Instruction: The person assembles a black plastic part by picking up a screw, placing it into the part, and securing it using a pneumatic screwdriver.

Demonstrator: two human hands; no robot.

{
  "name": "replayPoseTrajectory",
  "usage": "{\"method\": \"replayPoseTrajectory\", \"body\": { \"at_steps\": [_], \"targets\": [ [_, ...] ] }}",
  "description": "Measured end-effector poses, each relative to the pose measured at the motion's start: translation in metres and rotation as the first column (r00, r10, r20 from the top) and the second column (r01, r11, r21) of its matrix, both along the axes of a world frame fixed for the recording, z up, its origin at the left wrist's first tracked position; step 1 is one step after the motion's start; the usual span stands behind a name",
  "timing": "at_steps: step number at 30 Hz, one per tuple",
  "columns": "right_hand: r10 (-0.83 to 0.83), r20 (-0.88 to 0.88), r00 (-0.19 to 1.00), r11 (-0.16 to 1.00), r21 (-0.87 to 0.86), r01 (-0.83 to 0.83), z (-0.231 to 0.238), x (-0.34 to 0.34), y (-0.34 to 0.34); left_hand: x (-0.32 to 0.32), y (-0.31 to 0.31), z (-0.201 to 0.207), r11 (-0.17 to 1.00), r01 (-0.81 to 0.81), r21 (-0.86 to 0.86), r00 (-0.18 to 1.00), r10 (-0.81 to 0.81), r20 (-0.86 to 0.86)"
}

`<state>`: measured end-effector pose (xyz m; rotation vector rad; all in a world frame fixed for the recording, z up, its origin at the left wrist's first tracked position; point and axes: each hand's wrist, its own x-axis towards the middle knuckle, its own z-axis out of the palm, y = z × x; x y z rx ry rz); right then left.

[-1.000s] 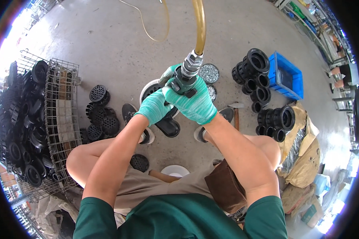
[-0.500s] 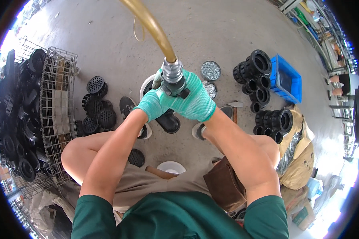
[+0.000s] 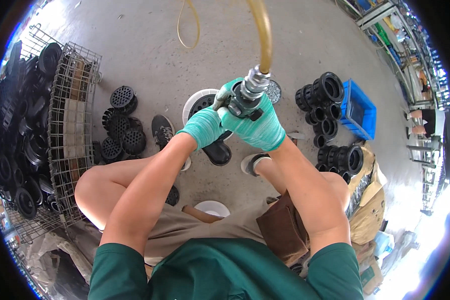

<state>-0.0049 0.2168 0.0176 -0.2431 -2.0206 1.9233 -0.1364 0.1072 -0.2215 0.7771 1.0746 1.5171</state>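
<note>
Both my hands wear green knitted gloves and are closed around an air tool (image 3: 246,100) with a dark body and a silver hose fitting. My right hand (image 3: 259,129) wraps its rear from the right. My left hand (image 3: 205,128) grips it from the left, its fingertips partly hidden. A yellowish hose (image 3: 263,37) runs up from the fitting. Beneath the hands, a black slotted round part (image 3: 201,103) sits on a round white support (image 3: 189,103). A black rounded piece (image 3: 218,153) sticks out toward me; the tool's working end is out of sight.
At the left stands a wire cage (image 3: 75,120) full of black plastic parts, with black round grates (image 3: 121,125) beside it. To the right are stacked black rings (image 3: 330,87), a blue crate (image 3: 360,107), a partly hidden hammer (image 3: 296,135) and a dish of small metal parts (image 3: 273,92).
The air tool and both hands have shifted right, with the hose swinging that way too. More of the black slotted part shows; the dish of washers is now covered.
</note>
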Motion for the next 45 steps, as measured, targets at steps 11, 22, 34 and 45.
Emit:
{"method": "replayPoseTrajectory", "body": {
  "at_steps": [11, 22, 34, 45],
  "targets": [
    [-0.03, 0.026, 0.999, 0.999, 0.036, 0.029, -0.004, 0.001, 0.001, 0.002, 0.008, 0.004, 0.997, -0.013, -0.07, 0.577, -0.05, -0.815],
    [-0.049, -0.009, 0.999, 0.998, -0.027, 0.049, -0.005, 0.006, 0.005, 0.013, 0.01, 0.066, 0.989, -0.062, -0.134, 0.282, -0.112, -0.953],
    [-0.026, -0.027, 0.999, 0.999, -0.039, 0.025, -0.009, 0.008, 0.006, 0.013, 0.016, 0.044, 0.978, -0.049, -0.203, 0.622, -0.129, -0.772],
    [-0.015, 0.003, 1.0, 0.999, -0.044, 0.015, -0.013, 0.016, 0.014, 0.021, 0.022, 0.045, 0.972, -0.078, -0.223, 0.616, -0.129, -0.778]
  ]
}}
